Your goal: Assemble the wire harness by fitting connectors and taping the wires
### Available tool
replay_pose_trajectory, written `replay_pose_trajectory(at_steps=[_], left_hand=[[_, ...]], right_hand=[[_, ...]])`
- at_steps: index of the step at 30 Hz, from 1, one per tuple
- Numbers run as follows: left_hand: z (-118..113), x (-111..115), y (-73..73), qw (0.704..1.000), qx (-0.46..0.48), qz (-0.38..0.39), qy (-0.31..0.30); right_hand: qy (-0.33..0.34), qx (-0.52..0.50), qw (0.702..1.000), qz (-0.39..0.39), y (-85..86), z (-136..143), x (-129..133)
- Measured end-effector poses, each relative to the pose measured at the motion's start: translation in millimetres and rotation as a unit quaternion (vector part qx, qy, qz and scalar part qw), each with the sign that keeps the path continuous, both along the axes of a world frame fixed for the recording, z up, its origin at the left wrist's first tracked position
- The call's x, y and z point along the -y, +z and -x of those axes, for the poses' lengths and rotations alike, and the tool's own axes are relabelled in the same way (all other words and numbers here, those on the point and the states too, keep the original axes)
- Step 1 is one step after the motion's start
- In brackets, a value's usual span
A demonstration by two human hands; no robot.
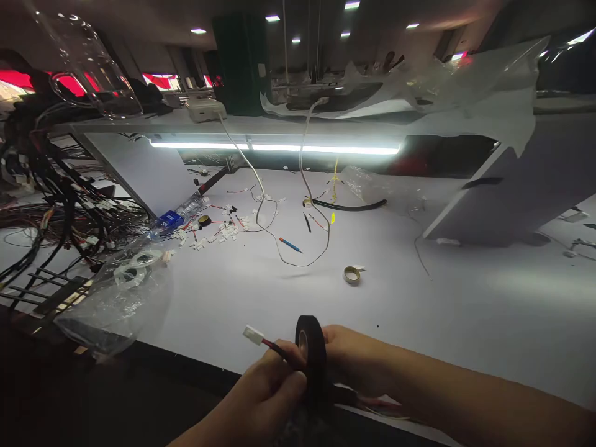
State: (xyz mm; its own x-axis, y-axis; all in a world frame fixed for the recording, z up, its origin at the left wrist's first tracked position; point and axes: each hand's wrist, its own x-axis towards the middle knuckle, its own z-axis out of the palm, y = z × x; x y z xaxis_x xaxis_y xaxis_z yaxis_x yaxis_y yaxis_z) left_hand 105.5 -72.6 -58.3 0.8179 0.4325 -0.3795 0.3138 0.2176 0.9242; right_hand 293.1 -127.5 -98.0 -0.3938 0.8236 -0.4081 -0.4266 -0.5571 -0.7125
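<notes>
My left hand (272, 388) is closed on a wire harness whose white connector (253, 335) sticks out to the upper left. Red and black wires (274, 347) run from that connector into my fingers. Just to the right, my right hand (349, 357) grips a roll of black tape (313, 351), standing on edge against the wires. The right fingers are partly hidden behind the roll. More of the harness (344, 395), dark-wrapped with loose coloured wires, trails out under my right wrist.
A tape ring (352, 275) and a blue pen (291, 246) lie on the white table (261, 298). Small white connectors (228, 231) are scattered at back left, near a clear plastic bag (125, 304) and bundled cables (60, 205). A lit tube (279, 148) hangs under the shelf.
</notes>
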Motion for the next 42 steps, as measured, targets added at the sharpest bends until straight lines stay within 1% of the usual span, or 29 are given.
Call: replay_pose_trajectory(at_steps=[3,5,6,7,8,9,10,11,13,15,16,18,19,21,24,25,26,27,29,30,31,32,34,35,36,37,40,41,42], left_hand=[[3.2,-7.1,-17.3,0.995,-0.064,0.042,0.059],[-0.6,-11.5,-25.3,0.988,-0.073,0.108,0.081],[-3.8,-13.7,-26.1,0.984,-0.065,0.142,0.087],[-7.4,-15.7,-24.5,0.979,-0.057,0.170,0.093],[-10.9,-17.6,-21.0,0.975,-0.050,0.191,0.098],[-13.9,-19.3,-16.2,0.971,-0.049,0.208,0.104],[-16.1,-20.8,-10.8,0.967,-0.052,0.222,0.110],[-17.6,-22.0,-5.4,0.965,-0.053,0.231,0.113],[-18.8,-22.9,3.6,0.970,-0.052,0.220,0.094],[-18.9,-21.5,9.4,0.986,-0.048,0.154,0.050],[-19.0,-20.0,11.0,0.993,-0.054,0.100,0.026],[-19.4,-16.2,11.8,0.997,-0.079,-0.015,-0.005],[-19.4,-14.2,11.0,0.994,-0.094,-0.061,-0.012],[-18.2,-10.8,7.6,0.986,-0.113,-0.122,-0.020],[-13.5,-7.3,-0.9,0.970,-0.122,-0.208,-0.016],[-11.5,-6.3,-4.5,0.960,-0.118,-0.254,-0.017],[-9.5,-5.4,-8.6,0.944,-0.110,-0.311,-0.024],[-7.6,-4.6,-12.8,0.920,-0.095,-0.377,-0.038],[-4.3,-3.9,-20.3,0.852,-0.063,-0.514,-0.079],[-2.9,-4.1,-22.9,0.810,-0.052,-0.574,-0.105],[-1.9,-4.5,-24.3,0.769,-0.045,-0.625,-0.128],[-1.1,-5.1,-24.5,0.732,-0.037,-0.663,-0.152],[-0.1,-6.2,-22.5,0.683,-0.017,-0.704,-0.191],[0.3,-6.5,-21.1,0.670,-0.007,-0.714,-0.202],[0.8,-6.4,-20.1,0.662,-0.003,-0.721,-0.203],[1.4,-6.1,-19.9,0.659,-0.005,-0.726,-0.197],[4.4,-4.8,-24.6,0.660,-0.012,-0.730,-0.180],[5.5,-4.4,-27.2,0.655,-0.005,-0.734,-0.180],[6.4,-4.1,-29.6,0.647,0.003,-0.741,-0.181]], right_hand=[[-0.084,0.088,0.989,-0.085,28.2,-5.8,-2.6],[-0.109,0.208,0.958,-0.161,36.5,-2.9,5.3],[-0.104,0.282,0.925,-0.232,35.4,1.6,12.0],[-0.091,0.360,0.874,-0.314,31.2,7.2,19.7],[-0.074,0.431,0.809,-0.393,25.0,13.1,27.6],[-0.052,0.485,0.749,-0.448,18.1,18.2,35.1],[-0.033,0.524,0.709,-0.472,12.2,21.5,41.2],[-0.021,0.545,0.692,-0.474,8.6,22.4,45.4],[-0.015,0.546,0.699,-0.461,11.6,17.5,47.1],[-0.022,0.521,0.706,-0.479,27.1,7.9,39.3],[-0.039,0.518,0.699,-0.491,36.9,3.7,32.5],[-0.069,0.538,0.689,-0.481,54.1,-0.8,14.9],[-0.066,0.543,0.692,-0.471,59.5,-0.9,5.4],[-0.034,0.537,0.722,-0.434,61.9,0.9,-12.2],[-0.010,0.530,0.784,-0.322,51.3,1.9,-28.2],[-0.004,0.553,0.784,-0.281,46.7,1.2,-30.4],[0.011,0.592,0.764,-0.256,42.6,0.4,-31.4],[0.040,0.642,0.722,-0.254,39.1,-0.2,-31.7],[0.109,0.727,0.605,-0.304,34.5,0.1,-32.0],[0.140,0.737,0.559,-0.354,33.4,0.8,-32.8],[0.174,0.720,0.531,-0.411,33.1,1.3,-34.3],[0.216,0.682,0.521,-0.464,33.6,1.1,-36.5],[0.311,0.597,0.532,-0.514,37.7,-3.0,-42.0],[0.353,0.572,0.548,-0.498,41.4,-7.1,-45.0],[0.383,0.560,0.574,-0.458,46.1,-12.4,-47.8],[0.401,0.548,0.615,-0.401,51.3,-18.2,-50.7],[0.397,0.442,0.776,-0.211,64.2,-31.6,-59.9],[0.396,0.414,0.804,-0.158,65.5,-32.6,-63.4],[0.404,0.409,0.811,-0.113,64.6,-31.6,-66.8]])
